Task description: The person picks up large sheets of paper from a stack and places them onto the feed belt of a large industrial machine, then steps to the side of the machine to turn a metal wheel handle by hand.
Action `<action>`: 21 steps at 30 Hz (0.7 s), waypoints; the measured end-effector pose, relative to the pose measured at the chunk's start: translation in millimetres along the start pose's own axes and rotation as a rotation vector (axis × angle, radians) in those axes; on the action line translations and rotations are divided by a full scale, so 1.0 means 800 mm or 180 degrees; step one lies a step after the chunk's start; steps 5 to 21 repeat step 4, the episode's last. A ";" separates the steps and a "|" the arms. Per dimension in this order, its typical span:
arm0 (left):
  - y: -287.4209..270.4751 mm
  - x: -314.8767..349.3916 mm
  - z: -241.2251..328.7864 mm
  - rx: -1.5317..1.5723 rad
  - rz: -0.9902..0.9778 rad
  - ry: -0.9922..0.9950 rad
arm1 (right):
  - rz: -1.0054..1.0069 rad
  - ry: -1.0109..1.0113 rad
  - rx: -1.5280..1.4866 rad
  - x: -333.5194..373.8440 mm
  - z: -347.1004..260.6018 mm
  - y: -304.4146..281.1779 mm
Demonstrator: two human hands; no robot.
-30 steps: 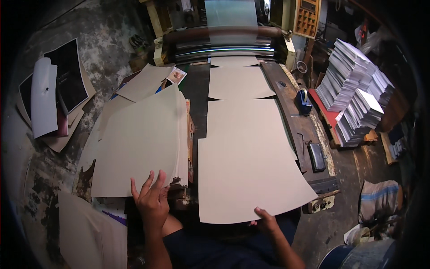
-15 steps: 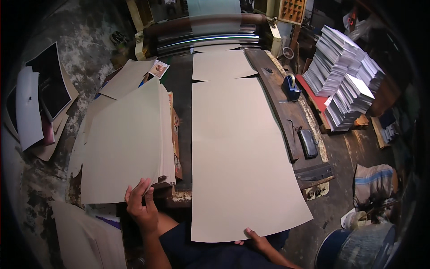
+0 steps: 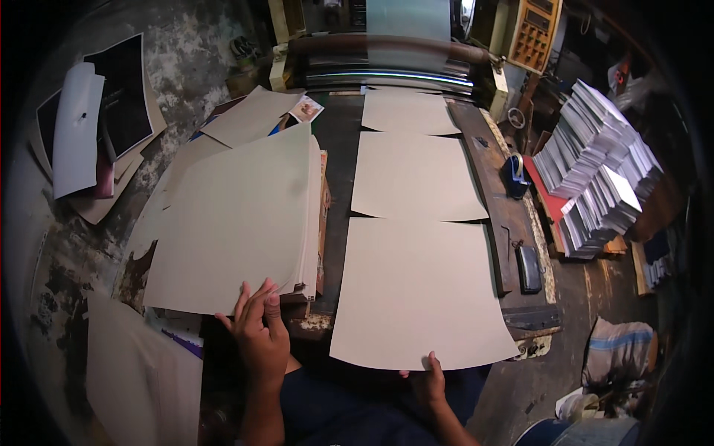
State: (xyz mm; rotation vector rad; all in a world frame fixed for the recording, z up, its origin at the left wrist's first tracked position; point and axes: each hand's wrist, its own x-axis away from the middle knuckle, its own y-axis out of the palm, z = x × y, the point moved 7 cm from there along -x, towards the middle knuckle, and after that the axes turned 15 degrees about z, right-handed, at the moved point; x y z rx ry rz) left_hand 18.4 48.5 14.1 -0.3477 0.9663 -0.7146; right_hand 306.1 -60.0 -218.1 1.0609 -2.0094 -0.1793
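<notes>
My right hand (image 3: 431, 383) grips the near edge of a grey-beige paper sheet (image 3: 420, 290), thumb on top and fingers mostly hidden underneath. That sheet lies closest in a row on a dark table; a middle sheet (image 3: 416, 175) and a far sheet (image 3: 409, 111) lead to shiny rollers (image 3: 390, 78). To the left, similar large sheets form a thick stack (image 3: 230, 215). My left hand (image 3: 260, 327) is at the stack's near edge, close to its right corner, its fingers apart and fingertips touching the top sheet.
White paper stacks (image 3: 587, 141) stand at right. A tape dispenser (image 3: 515, 176) and a black case (image 3: 529, 269) lie along the table's right side. Dark printed sheets (image 3: 126, 97) rest at far left, a leaning board (image 3: 141, 372) at lower left, a striped sack (image 3: 617, 349) at lower right.
The view has shifted, moving the scene rightward. A narrow notch now shows between the nearest and middle sheets, which looked like one long surface. My left fingers have spread on the stack's edge.
</notes>
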 end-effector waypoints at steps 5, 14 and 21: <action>-0.002 0.002 -0.003 0.0048 -0.0010 -0.0071 | 0.0106 -0.0055 -0.0068 -0.011 0.004 0.003; -0.002 0.002 -0.003 0.0048 -0.0010 -0.0071 | 0.0106 -0.0055 -0.0068 -0.011 0.004 0.003; -0.002 0.002 -0.003 0.0048 -0.0010 -0.0071 | 0.0106 -0.0055 -0.0068 -0.011 0.004 0.003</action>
